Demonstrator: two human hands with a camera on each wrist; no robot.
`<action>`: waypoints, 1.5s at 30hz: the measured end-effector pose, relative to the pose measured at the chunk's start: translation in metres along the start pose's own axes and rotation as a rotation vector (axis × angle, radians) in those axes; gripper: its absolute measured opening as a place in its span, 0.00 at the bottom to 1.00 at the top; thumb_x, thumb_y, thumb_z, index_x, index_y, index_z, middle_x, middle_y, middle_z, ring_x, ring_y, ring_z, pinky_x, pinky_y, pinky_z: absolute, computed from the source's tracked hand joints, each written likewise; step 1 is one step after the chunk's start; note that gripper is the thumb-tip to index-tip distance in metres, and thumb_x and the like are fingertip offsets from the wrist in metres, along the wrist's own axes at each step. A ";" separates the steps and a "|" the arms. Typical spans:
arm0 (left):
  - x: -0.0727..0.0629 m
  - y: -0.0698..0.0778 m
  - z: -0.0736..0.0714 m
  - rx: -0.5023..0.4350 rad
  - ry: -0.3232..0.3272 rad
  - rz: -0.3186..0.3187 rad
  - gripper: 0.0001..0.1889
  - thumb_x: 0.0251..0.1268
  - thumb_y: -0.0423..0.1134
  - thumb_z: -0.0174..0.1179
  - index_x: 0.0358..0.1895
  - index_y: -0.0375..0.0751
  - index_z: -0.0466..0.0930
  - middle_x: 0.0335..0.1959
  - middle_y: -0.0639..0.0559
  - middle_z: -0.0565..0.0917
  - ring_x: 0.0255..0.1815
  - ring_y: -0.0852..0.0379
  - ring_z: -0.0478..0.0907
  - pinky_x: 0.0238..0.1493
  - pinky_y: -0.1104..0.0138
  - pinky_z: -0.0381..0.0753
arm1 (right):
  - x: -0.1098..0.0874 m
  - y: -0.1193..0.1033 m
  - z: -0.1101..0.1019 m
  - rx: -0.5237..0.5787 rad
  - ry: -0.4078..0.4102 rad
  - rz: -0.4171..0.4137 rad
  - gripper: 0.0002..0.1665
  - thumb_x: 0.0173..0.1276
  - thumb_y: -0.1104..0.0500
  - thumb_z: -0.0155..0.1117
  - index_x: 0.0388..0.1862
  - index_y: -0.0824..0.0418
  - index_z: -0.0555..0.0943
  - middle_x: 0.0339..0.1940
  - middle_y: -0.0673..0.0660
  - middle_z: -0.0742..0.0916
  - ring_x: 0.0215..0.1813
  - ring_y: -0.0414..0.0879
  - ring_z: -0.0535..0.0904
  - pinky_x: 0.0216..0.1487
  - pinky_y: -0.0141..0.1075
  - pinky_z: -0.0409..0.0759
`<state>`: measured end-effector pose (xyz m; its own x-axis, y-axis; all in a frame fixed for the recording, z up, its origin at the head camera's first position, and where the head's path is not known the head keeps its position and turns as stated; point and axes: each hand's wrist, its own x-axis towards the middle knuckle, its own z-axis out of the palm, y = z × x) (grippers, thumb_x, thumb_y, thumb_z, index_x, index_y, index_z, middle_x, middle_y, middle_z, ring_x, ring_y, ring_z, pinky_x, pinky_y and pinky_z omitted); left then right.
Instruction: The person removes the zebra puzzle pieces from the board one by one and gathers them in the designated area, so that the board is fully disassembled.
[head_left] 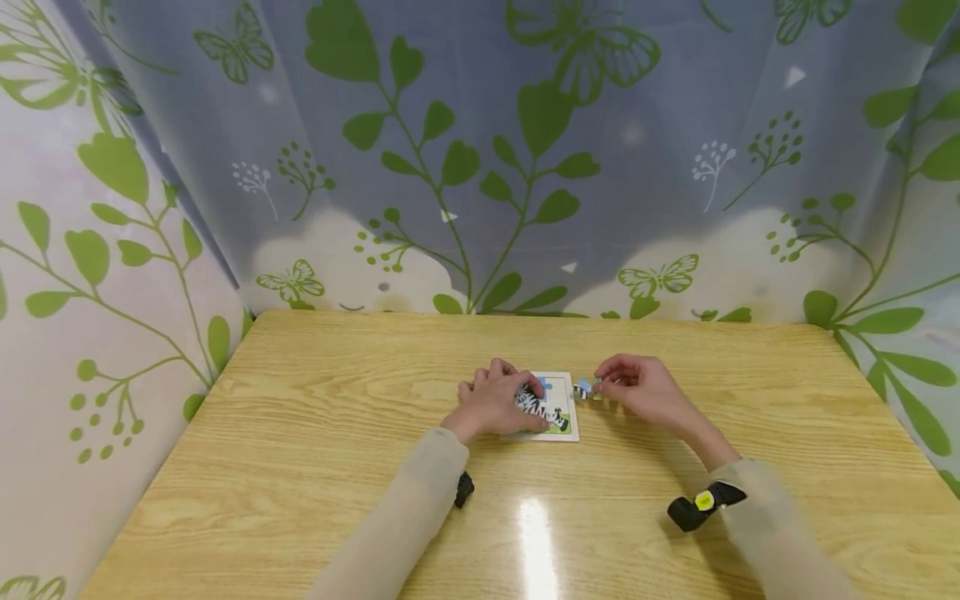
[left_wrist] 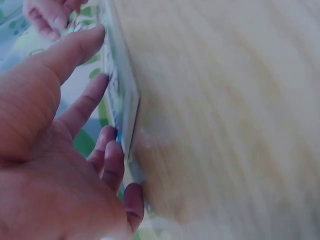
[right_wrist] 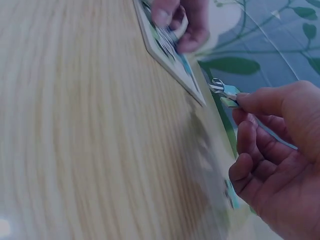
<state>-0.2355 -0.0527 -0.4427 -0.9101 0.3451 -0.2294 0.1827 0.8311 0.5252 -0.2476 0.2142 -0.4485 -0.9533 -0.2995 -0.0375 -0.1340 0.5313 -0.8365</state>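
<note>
A small puzzle board [head_left: 573,417] with a white frame lies flat on the table, with a zebra picture [head_left: 542,407] partly filling it. My left hand [head_left: 495,402] rests over the board's left part, hiding some of the picture. In the left wrist view its thumb and fingertips [left_wrist: 100,82] touch the board's face and edge. Just right of the board, my right hand [head_left: 647,390] pinches a puzzle piece [head_left: 584,389] between thumb and forefinger. That puzzle piece [right_wrist: 229,94] shows black-and-white stripes, light blue and green, and is held above the table in the right wrist view.
The wooden table [head_left: 315,383] reaches back to a patterned curtain [head_left: 480,167] with green leaves and butterflies. A small teal-edged thing [right_wrist: 231,194] shows below the right hand's fingers in the right wrist view. Black wrist straps [head_left: 726,495] sit at the cuffs.
</note>
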 end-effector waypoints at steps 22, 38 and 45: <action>-0.004 -0.013 -0.007 -0.067 -0.007 0.093 0.20 0.60 0.52 0.73 0.56 0.66 0.83 0.70 0.50 0.66 0.60 0.44 0.61 0.49 0.53 0.57 | -0.025 0.048 -0.064 -0.110 0.147 0.029 0.15 0.75 0.57 0.65 0.52 0.67 0.82 0.42 0.64 0.88 0.35 0.39 0.82 0.32 0.34 0.78; -0.003 -0.014 -0.008 -0.061 -0.022 0.083 0.20 0.60 0.53 0.73 0.56 0.68 0.83 0.72 0.50 0.65 0.63 0.43 0.60 0.52 0.52 0.57 | -0.011 0.067 -0.072 -0.320 0.227 -0.012 0.13 0.73 0.59 0.65 0.50 0.66 0.85 0.43 0.65 0.89 0.36 0.38 0.82 0.32 0.31 0.79; -0.003 -0.015 -0.007 -0.062 -0.022 0.079 0.20 0.61 0.53 0.73 0.56 0.68 0.83 0.71 0.51 0.65 0.62 0.44 0.60 0.51 0.53 0.56 | -0.009 0.067 -0.073 -0.358 0.237 -0.004 0.14 0.73 0.55 0.66 0.49 0.64 0.86 0.44 0.64 0.90 0.40 0.44 0.83 0.36 0.30 0.78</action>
<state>-0.2383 -0.0690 -0.4439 -0.8852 0.4188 -0.2026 0.2300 0.7724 0.5920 -0.2674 0.3104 -0.4644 -0.9828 -0.1338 0.1274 -0.1836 0.7843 -0.5926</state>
